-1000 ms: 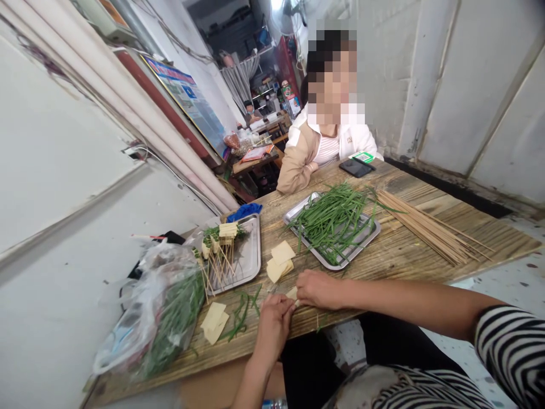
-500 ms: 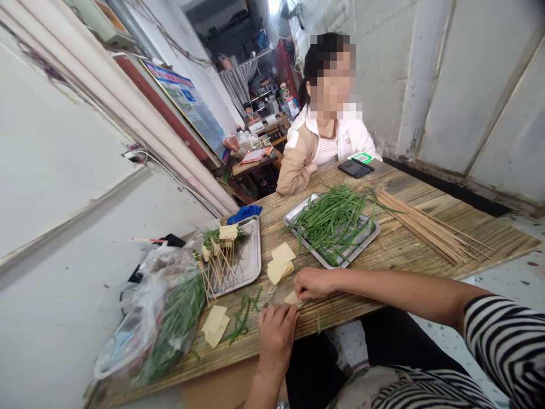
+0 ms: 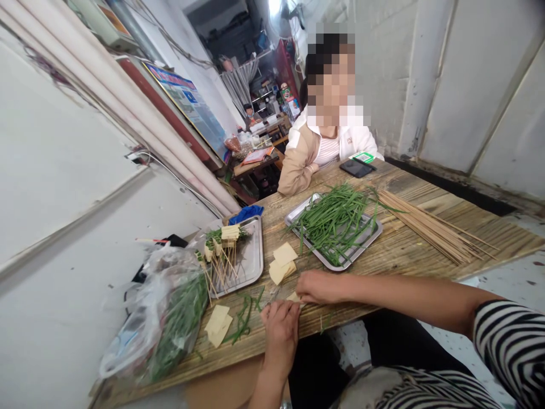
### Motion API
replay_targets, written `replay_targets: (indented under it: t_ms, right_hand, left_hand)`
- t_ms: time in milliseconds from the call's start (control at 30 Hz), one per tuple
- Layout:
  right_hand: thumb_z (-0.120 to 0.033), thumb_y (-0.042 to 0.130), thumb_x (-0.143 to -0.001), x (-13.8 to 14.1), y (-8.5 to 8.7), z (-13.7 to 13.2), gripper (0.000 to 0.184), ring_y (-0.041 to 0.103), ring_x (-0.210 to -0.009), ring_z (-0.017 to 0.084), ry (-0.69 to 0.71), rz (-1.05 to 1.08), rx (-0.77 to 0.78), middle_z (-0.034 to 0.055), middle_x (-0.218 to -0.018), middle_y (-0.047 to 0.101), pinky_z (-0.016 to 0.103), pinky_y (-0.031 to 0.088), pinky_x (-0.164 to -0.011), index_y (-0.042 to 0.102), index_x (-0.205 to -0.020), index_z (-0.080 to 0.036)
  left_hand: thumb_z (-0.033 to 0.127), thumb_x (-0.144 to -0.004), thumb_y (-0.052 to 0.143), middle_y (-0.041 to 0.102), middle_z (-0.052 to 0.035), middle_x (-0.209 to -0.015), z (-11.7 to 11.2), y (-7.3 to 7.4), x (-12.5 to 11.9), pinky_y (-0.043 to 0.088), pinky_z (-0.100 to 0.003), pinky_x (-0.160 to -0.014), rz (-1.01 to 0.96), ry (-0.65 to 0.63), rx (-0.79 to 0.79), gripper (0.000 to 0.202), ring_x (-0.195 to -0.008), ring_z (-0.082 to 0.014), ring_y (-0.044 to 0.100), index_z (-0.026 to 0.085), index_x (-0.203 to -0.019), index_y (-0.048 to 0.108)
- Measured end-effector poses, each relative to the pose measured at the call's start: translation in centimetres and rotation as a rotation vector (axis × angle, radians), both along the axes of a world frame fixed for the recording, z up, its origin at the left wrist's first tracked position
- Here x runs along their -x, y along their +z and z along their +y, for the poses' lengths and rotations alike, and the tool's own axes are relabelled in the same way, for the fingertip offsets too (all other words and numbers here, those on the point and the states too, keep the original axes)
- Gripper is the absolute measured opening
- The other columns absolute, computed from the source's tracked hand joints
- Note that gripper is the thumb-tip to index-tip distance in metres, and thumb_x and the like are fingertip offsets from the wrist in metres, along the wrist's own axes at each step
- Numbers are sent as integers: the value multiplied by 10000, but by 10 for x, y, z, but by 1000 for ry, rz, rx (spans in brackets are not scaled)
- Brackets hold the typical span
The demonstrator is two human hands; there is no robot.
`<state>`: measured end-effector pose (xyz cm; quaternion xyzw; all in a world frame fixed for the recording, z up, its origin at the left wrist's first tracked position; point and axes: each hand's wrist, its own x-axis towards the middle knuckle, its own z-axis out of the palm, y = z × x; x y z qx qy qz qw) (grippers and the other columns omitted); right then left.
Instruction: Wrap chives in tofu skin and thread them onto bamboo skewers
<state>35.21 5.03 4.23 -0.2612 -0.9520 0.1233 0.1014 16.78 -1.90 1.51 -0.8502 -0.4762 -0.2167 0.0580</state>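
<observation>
Half a second to a second earlier, the left hand had been turned on its side, its fingertips meeting those of the right hand over a pale sheet. By this moment it had rolled palm-down at the near edge of the desk, its back toward the camera, while the right hand had hardly shifted. The sheet lay at the desk's near edge, between the hands and partly under the right fingers; only a corner showed.

The right fingers were curled down against the sheet, though whether they pinched it could not be told. The left fingers were bent and hidden beneath the hand, so their grip could not be told either.

Nothing else had visibly moved: the spare sheets, the loose greens, the bundle of sticks and the loaded skewers on the left tray lay as before. The change seemed one of hand position only; the work appeared to be on that same sheet.
</observation>
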Motion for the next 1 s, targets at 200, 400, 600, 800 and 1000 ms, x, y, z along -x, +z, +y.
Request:
replay_targets:
  t_ms: [200,400,600,800,1000]
  right_hand:
    - [-246,499,-902,-8,-6,-24,216,502,-817,191,0,29,-312,53,-805,598,310,364,-704,630,-769,-137]
    - [-225,519,-881,-7,-5,-17,215,491,-799,180,-2,4,-240,47,-808,588,288,344,-641,627,-713,-143]
    - [-218,526,-862,-1,-2,-2,258,494,-696,169,57,-38,-161,48,-705,608,272,318,-573,649,-647,-147]
    - [-251,544,-866,-2,0,1,233,527,-721,177,7,-44,-131,67,-722,628,267,347,-592,676,-712,-137]
    - [-213,519,-887,-6,0,-8,154,528,-780,179,16,32,-230,56,-777,623,278,372,-673,642,-851,-127]
  left_hand:
    - [203,-887,482,673,-12,-794,3,9,-2,313,-350,-764,-20,0,69,205,-809,-176,559,241,-803,664]
    - [204,-861,520,671,-18,-849,3,10,-2,318,-361,-790,-22,24,31,187,-869,-195,559,277,-826,689]
    - [219,-846,556,660,-22,-810,5,11,-4,316,-348,-750,-20,48,1,151,-805,-189,560,264,-825,699]
    - [207,-868,525,691,-14,-790,9,15,-2,331,-325,-738,-103,-26,12,170,-773,-168,595,240,-862,692]
    - [211,-876,494,680,-16,-723,18,21,-2,324,-305,-671,-94,-67,94,224,-714,-162,575,220,-754,682]
